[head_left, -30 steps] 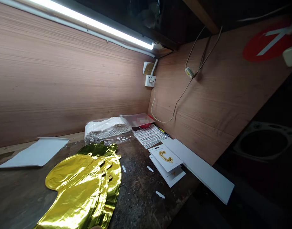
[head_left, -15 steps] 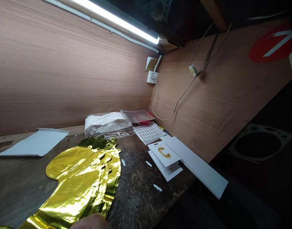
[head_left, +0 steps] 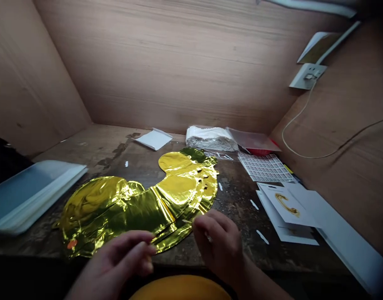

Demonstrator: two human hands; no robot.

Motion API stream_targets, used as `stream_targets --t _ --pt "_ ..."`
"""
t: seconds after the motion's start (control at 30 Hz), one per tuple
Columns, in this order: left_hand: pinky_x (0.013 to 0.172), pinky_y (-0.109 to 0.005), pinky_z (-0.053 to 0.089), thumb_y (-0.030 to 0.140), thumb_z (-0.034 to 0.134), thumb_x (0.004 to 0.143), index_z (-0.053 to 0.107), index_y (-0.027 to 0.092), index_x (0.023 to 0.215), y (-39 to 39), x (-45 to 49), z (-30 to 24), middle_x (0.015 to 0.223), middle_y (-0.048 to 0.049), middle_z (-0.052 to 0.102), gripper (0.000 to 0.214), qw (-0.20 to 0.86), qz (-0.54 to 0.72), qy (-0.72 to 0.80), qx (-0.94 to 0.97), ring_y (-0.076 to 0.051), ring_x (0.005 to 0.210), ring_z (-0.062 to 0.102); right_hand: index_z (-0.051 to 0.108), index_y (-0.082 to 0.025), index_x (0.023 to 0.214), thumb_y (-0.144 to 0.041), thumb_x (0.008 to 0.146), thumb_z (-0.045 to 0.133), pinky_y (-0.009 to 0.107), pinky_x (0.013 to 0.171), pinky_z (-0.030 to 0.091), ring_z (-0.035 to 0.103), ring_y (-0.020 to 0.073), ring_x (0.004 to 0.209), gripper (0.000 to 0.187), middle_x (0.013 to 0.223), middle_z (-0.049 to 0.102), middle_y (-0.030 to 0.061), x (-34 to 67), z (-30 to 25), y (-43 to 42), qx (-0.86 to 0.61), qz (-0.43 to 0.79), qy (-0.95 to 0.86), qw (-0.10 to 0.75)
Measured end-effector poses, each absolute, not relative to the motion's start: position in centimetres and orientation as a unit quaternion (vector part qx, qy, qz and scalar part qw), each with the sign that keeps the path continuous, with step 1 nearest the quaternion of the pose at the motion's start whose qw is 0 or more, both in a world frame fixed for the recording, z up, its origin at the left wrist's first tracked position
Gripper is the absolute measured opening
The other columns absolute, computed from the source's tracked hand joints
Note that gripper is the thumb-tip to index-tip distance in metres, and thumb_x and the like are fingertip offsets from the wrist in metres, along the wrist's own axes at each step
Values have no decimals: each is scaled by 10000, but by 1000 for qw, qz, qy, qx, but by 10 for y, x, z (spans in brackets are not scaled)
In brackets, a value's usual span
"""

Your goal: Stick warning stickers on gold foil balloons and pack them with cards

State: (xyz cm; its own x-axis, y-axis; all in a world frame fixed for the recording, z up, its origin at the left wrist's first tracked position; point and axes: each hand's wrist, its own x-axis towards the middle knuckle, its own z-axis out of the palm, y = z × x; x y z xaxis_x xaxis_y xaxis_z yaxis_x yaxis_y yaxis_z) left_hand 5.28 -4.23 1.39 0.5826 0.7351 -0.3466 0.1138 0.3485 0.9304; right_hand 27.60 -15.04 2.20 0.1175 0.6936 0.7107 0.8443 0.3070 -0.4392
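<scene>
A stack of flat gold foil balloons (head_left: 172, 183), curved like a letter C, lies on the dark table in front of me. My left hand (head_left: 125, 258) is over the near edge of the stack, its thumb and fingers curled together. At the stack's near right edge is my right hand (head_left: 221, 241), closed with fingers bent in. What either hand holds, if anything, is too small or hidden to make out. An orange round sticker (head_left: 72, 244) shows on the balloon at the lower left.
White cards (head_left: 288, 204) with a gold C picture lie at the right, near a printed label sheet (head_left: 266, 167). Behind the balloons sits a pile of white packets (head_left: 211, 138). Clear plastic bags (head_left: 38, 191) lie at the left. White paper scraps (head_left: 262, 237) dot the table.
My view has swung left and down, bringing the whole balloon stack and the left bags into sight. Both hands now show; before, only part of one hand showed at the bottom edge.
</scene>
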Motion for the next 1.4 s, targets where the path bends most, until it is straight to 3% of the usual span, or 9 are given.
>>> stream_targets --t 0.13,0.3,0.53,0.67,0.97,1.1,1.23,1.33,1.4 --pt "614 -213 509 435 824 681 708 155 956 -61 98 35 889 -59 705 409 852 127 341 376 -87 615 605 577 -120 1057 -63 854 475 306 600 451 501 145 587 234 675 600 31 283 28 -162 -500 -196 -763 360" --pt "562 -215 528 463 746 766 704 128 956 -67 108 36 828 -40 646 388 914 65 272 293 -89 602 595 610 -126 1013 -112 885 383 321 582 473 522 143 537 261 649 624 31 294 41 -167 -436 -208 -816 317" --pt "571 -233 557 326 739 793 679 111 788 -60 111 36 689 -12 601 223 917 -1 243 316 -86 578 570 661 -138 882 -123 873 429 315 652 505 519 121 552 233 661 638 22 295 39 -167 -409 -231 -824 316" --pt "542 -211 535 332 743 783 661 115 746 -58 114 34 614 -2 594 235 907 -12 256 335 -79 535 549 673 -152 873 -129 875 442 309 673 509 520 119 561 232 672 643 18 296 38 -167 -399 -228 -830 314" --pt "550 -225 545 320 812 698 668 127 721 -57 114 27 609 1 614 242 898 -7 280 338 -87 537 568 674 -78 867 -94 876 434 329 604 516 517 137 548 241 664 617 50 298 33 -161 -368 -210 -836 348" --pt "562 -219 529 321 821 685 658 130 714 -61 116 30 629 3 614 253 894 34 293 338 -83 550 555 635 -54 1022 -69 860 493 348 667 539 596 176 696 216 806 668 99 298 28 -165 -399 -182 -818 373" --pt "568 -217 509 356 840 649 653 128 700 -64 118 32 637 7 618 299 867 88 330 364 -95 555 583 548 -134 1224 -38 825 566 358 785 533 611 195 899 410 1005 659 110 291 22 -173 -530 -101 -688 486" --pt "600 -216 507 360 823 680 661 133 723 -63 119 27 661 12 627 283 846 117 338 395 -93 578 592 595 -204 1167 -199 872 590 353 812 524 609 204 951 296 1027 648 83 282 19 -175 -621 61 -591 511" --pt "598 -204 496 373 805 705 670 139 759 -63 119 23 655 11 634 275 841 125 337 405 -91 585 592 602 -206 1162 -330 829 671 355 819 525 613 222 968 362 1041 650 82 276 18 -175 -634 139 -579 494"
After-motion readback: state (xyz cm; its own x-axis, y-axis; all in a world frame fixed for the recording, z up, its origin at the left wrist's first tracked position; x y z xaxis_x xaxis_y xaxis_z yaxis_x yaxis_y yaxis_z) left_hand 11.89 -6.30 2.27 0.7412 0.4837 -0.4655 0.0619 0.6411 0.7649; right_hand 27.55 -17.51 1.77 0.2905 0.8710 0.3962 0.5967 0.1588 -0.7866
